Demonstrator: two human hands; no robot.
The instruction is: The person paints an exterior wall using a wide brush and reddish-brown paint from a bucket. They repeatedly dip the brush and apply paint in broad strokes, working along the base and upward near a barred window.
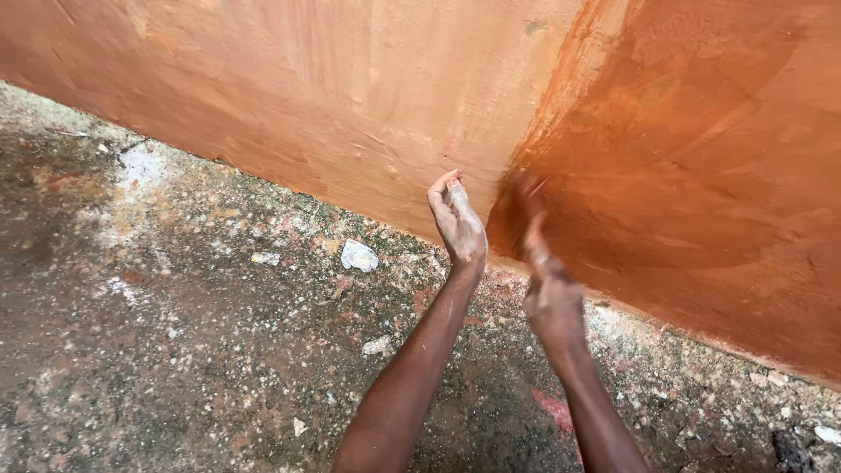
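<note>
My left hand [457, 226] is raised close to the foot of an orange-red plastered wall [350, 96]. Its fingers are loosely curled and I see nothing in it. My right hand [550, 293] reaches to the wall just right of it, blurred by motion. A dark reddish smear-like shape [517, 210] sits at its fingertips against the wall. I cannot tell whether that is a tool, a cloth or the fingers themselves. To the right of my hands the wall is a darker, wetter-looking red [701, 166]; to the left it is paler and drier.
The ground [175, 333] is rough, dark concrete speckled with white and red flecks. A pale stone chip [358, 256] lies near the wall's base, with smaller chips [265, 258] around it. A red stain [554, 407] marks the ground between my forearms.
</note>
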